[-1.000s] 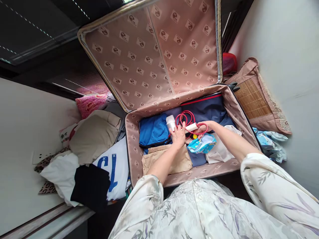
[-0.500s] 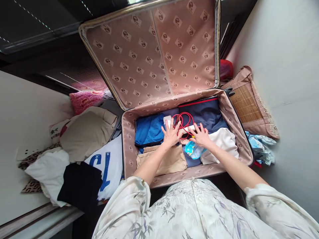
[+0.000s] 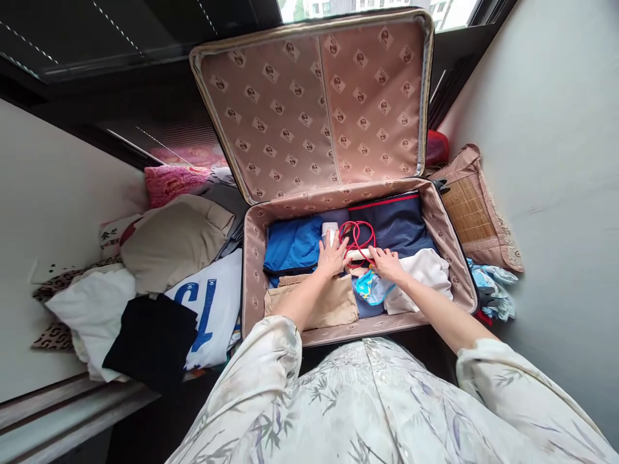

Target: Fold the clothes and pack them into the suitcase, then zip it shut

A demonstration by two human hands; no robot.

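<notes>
An open suitcase [image 3: 247, 277] with a pink printed lining lies in front of me, full of folded clothes. My left hand [image 3: 333, 258] rests open, fingers spread, on the middle of the contents, touching a small white object [image 3: 331, 228]. Beside it loops a red cable [image 3: 358, 225], with a white bar-shaped object [image 3: 358, 255] lying across it. My right hand [image 3: 387, 264] lies with fingers stretched out at the bar's right end, above a blue patterned item [image 3: 371, 287]. Around them are blue folded cloth [image 3: 294, 245], beige trousers [image 3: 333, 303], a navy bag [image 3: 391, 222] and a white garment [image 3: 425, 277].
The suitcase lid [image 3: 309, 116] stands up against the dark window frame. Piled clothes, including a beige garment [image 3: 176, 238] and a black one [image 3: 149, 335], lie at left. At right are a woven mat [image 3: 471, 206], light blue cloth [image 3: 493, 283] and a wall [image 3: 565, 193].
Both hands have lowered onto the contents, and their fingers are less widely spread. The view has shifted slightly, showing more of the window above the lid.
</notes>
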